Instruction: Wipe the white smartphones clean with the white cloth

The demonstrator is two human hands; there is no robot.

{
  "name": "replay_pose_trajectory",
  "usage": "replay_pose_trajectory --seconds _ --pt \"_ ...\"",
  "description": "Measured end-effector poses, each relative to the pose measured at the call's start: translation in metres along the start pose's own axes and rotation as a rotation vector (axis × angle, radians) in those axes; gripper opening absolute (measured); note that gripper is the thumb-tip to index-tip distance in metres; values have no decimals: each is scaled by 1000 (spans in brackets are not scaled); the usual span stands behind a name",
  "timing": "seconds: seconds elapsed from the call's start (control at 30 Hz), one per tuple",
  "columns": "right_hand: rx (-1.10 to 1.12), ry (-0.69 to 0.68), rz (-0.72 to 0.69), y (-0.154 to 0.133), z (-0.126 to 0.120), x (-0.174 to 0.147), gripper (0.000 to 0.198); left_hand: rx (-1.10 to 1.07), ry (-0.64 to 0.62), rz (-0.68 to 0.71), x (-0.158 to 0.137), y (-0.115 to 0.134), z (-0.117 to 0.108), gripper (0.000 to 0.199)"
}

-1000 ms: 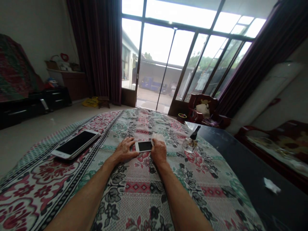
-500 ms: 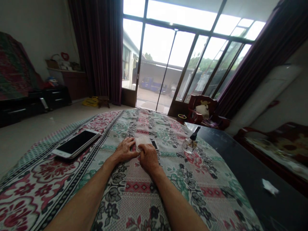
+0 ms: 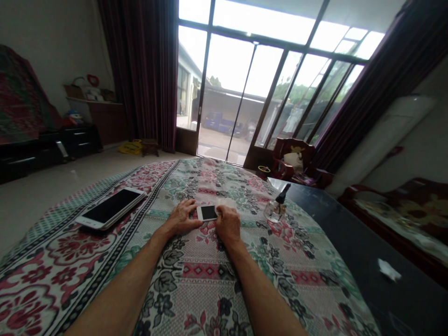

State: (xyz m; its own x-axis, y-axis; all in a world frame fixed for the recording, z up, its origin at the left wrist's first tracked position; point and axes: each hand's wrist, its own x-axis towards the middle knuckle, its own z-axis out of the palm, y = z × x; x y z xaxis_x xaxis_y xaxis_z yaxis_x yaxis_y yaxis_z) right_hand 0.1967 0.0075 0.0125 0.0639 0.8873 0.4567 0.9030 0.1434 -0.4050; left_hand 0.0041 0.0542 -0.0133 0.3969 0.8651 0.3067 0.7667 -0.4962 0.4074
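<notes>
A small white smartphone [image 3: 207, 213] lies flat on the flowered tablecloth, its dark screen facing up. My left hand [image 3: 181, 218] steadies its left end, thumb below and fingers above. At the right end my right hand [image 3: 228, 225] has closed fingers on a white tissue [image 3: 227, 202], pressed against the phone's edge; part of the tissue is hidden by the hand. To the left rests a larger white smartphone [image 3: 110, 208], screen up and tilted. A clear glass bottle [image 3: 275, 211] with a black spray top stands to the right.
The patterned tablecloth [image 3: 210, 298] covers a rounded table. Right of it runs a dark glossy surface [image 3: 353, 242] with a crumpled white tissue [image 3: 389, 269] on it. Beyond are a wooden chair [image 3: 280, 161], glass doors [image 3: 224, 93] and dark curtains [image 3: 140, 74].
My right hand has slid the tissue rightwards across the small phone, uncovering its screen. My left hand has stayed in place.
</notes>
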Motion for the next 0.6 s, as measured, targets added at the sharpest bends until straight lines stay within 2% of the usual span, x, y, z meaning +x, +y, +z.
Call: replay_pose_trajectory --seconds 0.17,0.33,0.43,0.6 --pt "39 -51 -141 -25 7 -16 27 9 5 -18 1 -4 4 59" --pt "70 -82 -226 -29 11 -19 26 7 -2 15 1 -6 4 55" --pt "77 -54 -167 -20 9 -12 28 5 -1 -8 0 -3 2 58" --pt "34 29 41 11 0 4 31 5 -23 -11 0 -1 0 61"
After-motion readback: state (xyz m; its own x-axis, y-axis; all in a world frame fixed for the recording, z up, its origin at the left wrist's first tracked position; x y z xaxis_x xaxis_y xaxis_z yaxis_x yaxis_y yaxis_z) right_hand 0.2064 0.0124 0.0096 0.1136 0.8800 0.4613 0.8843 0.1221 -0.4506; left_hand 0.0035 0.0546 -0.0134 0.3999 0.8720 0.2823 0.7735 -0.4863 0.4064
